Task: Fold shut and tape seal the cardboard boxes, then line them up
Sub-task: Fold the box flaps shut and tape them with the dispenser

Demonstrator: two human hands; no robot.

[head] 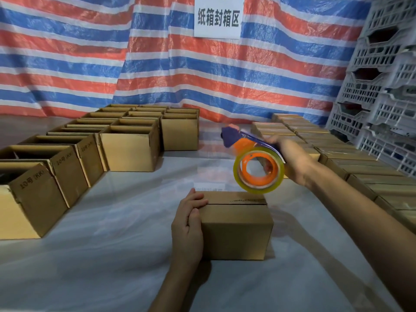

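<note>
Quick rundown of the setup: one small cardboard box (pixel 236 230) sits in the middle of the white desk (pixel 112 255), right in front of the person. Its flaps are folded down, and the seam shows as a dark line along the top.

The left hand (pixel 188 224) is on the box's left end. Its grip is closed on the box, with the fingers curled over the top edge and the thumb on the near side.

The right hand (pixel 290 158) is up in the air above and beyond the box's right end. Its grip is wrapped round the handle of a tape gun (pixel 231 137), an orange and purple one. The clear tape roll (pixel 258 189) hangs just above the far right corner of the box. I can't tell if it's touching, and the gun is a bit blurred.

On the left there are rows of open boxes (pixel 130 149) with flaps up, some printed "10号". On the right, rows of closed boxes (pixel 351 158) are packed tight, running back toward stacked grey crates (pixel 382 86). Behind everything hangs a red, white and blue striped tarp (pixel 157 64) with a white paper sign (pixel 218 18) on it.
</note>
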